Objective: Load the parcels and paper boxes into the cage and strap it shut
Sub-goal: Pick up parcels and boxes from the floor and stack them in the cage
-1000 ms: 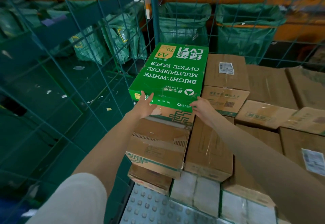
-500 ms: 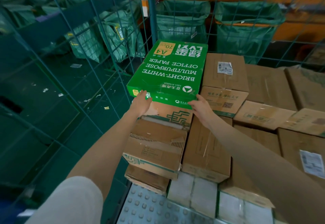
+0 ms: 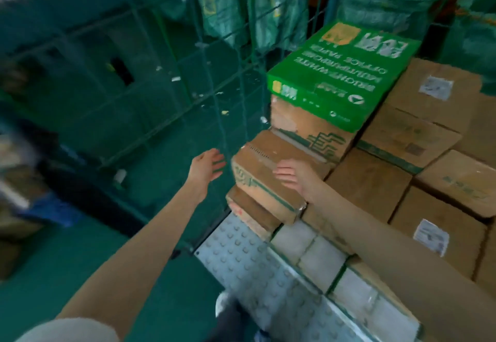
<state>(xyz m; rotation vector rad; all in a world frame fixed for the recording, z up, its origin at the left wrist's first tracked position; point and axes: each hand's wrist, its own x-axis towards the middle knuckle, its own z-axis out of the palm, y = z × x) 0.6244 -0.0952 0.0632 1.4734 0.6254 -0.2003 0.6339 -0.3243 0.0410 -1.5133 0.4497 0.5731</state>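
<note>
Green paper box (image 3: 341,73), just one, tops brown cartons (image 3: 370,180). Left hand (image 3: 206,166) spread, grip empty; right hand (image 3: 291,178) rests slack on one carton (image 3: 264,151).

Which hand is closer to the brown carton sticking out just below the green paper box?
Right. The right hand rests on top of the brown carton. The left hand hangs open in the air just off the carton's left end, not touching it.

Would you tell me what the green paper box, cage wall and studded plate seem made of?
Green paper box: printed cardboard, slightly glossy, judging by folded edges. Cage wall: green-coated metal wire, a welded grid. Studded plate: bare grey metal, probably steel or aluminium, with raised studs.
</note>
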